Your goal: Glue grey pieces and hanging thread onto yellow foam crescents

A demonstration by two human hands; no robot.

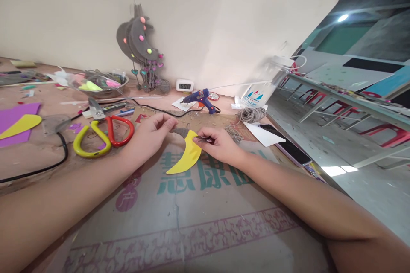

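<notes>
A yellow crescent cutout (185, 160) is held over the printed sheet, its upper end covered in grey twine (182, 132). My left hand (156, 130) is closed at that upper end, thumb and forefinger pinching what looks like the twine; the fingertips partly hide it. My right hand (219, 143) grips the crescent's right edge between thumb and fingers. Something small and dark shows beside the right thumb, too unclear to name. Behind my right hand lies a ball of grey twine (253, 115), with loose loops trailing toward the hand.
Red-and-yellow-handled scissors (120, 131) lie left of my left forearm. Beyond my hands are a blue glue gun (202, 99) and a small digital clock (185, 85). A phone (293, 151) lies right, a plastic jug (261, 87) behind it. A decorated grey crescent ornament (141, 45) hangs at the back.
</notes>
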